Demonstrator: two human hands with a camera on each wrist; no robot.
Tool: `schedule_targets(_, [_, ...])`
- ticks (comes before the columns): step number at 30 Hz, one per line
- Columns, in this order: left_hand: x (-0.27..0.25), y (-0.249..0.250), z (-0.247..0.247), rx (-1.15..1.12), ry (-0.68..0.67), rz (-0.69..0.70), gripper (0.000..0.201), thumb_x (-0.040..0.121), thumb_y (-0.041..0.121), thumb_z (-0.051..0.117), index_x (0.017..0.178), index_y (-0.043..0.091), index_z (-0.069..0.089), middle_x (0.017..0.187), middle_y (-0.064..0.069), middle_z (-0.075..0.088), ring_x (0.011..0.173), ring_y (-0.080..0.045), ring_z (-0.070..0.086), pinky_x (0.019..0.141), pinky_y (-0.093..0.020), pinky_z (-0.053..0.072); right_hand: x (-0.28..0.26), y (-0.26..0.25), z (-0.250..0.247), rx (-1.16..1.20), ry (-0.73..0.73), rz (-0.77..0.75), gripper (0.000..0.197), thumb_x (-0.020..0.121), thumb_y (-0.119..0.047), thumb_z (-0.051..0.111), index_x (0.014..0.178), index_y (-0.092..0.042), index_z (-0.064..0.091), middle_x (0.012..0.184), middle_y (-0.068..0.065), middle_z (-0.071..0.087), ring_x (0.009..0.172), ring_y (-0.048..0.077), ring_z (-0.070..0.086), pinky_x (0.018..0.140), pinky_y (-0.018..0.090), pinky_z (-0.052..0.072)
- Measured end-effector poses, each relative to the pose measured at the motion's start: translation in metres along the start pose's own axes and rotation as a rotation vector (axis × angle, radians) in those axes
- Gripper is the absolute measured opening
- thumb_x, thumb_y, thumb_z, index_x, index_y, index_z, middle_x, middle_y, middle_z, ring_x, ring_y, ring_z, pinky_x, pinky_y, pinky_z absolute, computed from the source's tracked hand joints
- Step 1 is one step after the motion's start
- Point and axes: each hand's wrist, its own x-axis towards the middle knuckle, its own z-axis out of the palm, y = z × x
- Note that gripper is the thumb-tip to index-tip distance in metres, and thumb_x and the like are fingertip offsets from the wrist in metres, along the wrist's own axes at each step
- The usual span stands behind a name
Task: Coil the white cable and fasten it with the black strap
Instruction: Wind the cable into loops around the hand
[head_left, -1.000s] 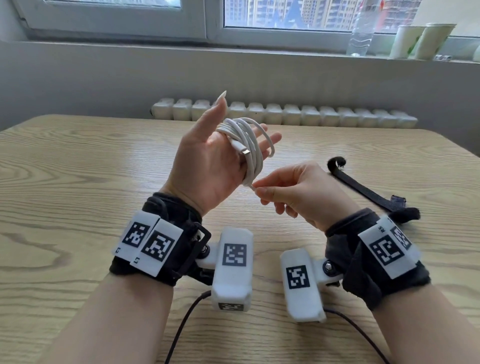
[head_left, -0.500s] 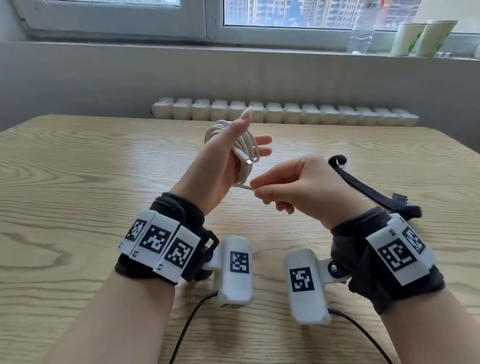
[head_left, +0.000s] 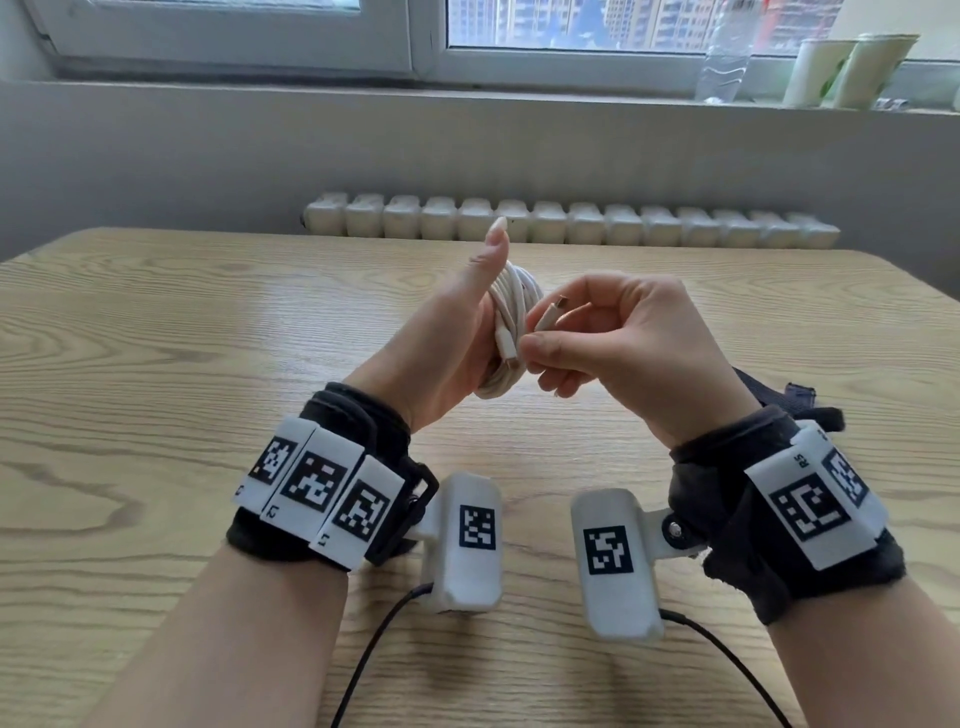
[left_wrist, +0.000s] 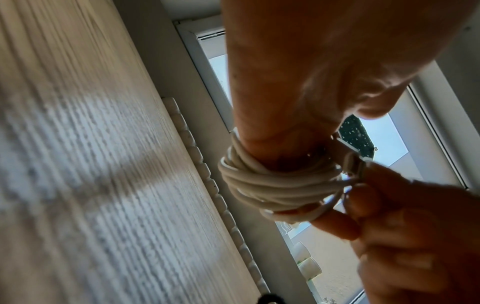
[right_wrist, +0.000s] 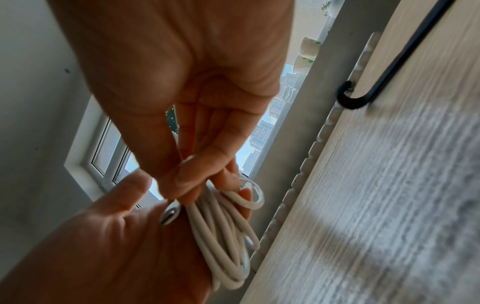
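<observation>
Left hand (head_left: 447, 332): raised above the table, thumb pointing up; the fingers are hidden behind the coil in the head view, and the left wrist view shows the loops wound round them.
White cable (head_left: 511, 332): gathered in a bundle of loops round the left hand's fingers, held clear of the table, between the two hands; one plug lies against the left palm.
Free plug end (head_left: 548, 316): sticks up out of the right hand's pinch, just beside the coil.
Right hand (head_left: 623, 343): fingers curled, thumb and forefinger pinching the cable just below the free plug; fingertips touching the coil.
Black strap (right_wrist: 384, 67): lies flat on the table, well apart from the coil, to the right of and behind the right hand; its curled tip points toward the table's far edge. In the head view the right wrist hides most of it.
Table (head_left: 156, 364): light wood grain.
Windowsill: a clear bottle (head_left: 724, 57) and two paper cups (head_left: 841, 70) at the far right.
</observation>
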Motion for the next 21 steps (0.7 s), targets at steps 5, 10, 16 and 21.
schedule_targets(5, [0.001,-0.001,0.003,0.097,0.046,0.018,0.07,0.097,0.053,0.016,0.102,-0.004,0.056,0.086,-0.019,0.055,0.071,-0.021,0.055,0.072,-0.028,0.047,0.002,0.001,-0.008,-0.035,0.045,-0.048,0.018,0.07,-0.004,0.08,0.082,0.004,0.069,0.061,0.007,0.068,0.046,0.011,0.057,0.042,0.018,0.043])
schedule_targets(10, [-0.003,0.002,0.002,0.055,0.003,-0.001,0.028,0.085,0.029,0.041,0.093,0.004,0.052,0.076,-0.01,0.055,0.066,-0.015,0.055,0.061,-0.022,0.047,0.001,0.0,-0.01,0.018,0.024,-0.068,0.019,0.068,0.002,0.077,0.084,0.006,0.069,0.067,0.007,0.065,0.047,0.0,0.057,0.046,0.008,0.041])
schedule_targets(16, [-0.004,0.001,-0.003,0.109,-0.085,-0.053,0.051,0.069,-0.003,0.059,0.116,-0.016,0.046,0.072,-0.005,0.055,0.067,-0.013,0.054,0.065,-0.023,0.047,0.005,0.004,-0.014,-0.138,0.041,-0.045,0.05,0.052,-0.039,0.081,0.099,-0.03,0.068,0.104,-0.009,0.068,0.102,0.003,0.06,0.089,0.028,0.052])
schedule_targets(21, [-0.008,0.0,-0.003,0.026,-0.157,-0.059,0.019,0.074,0.0,0.056,0.093,0.001,0.054,0.068,-0.003,0.056,0.061,-0.012,0.055,0.064,-0.024,0.048,0.007,0.009,-0.017,-0.057,-0.206,0.047,0.05,0.068,-0.034,0.075,0.117,-0.03,0.062,0.119,-0.008,0.067,0.115,0.004,0.059,0.097,0.027,0.047])
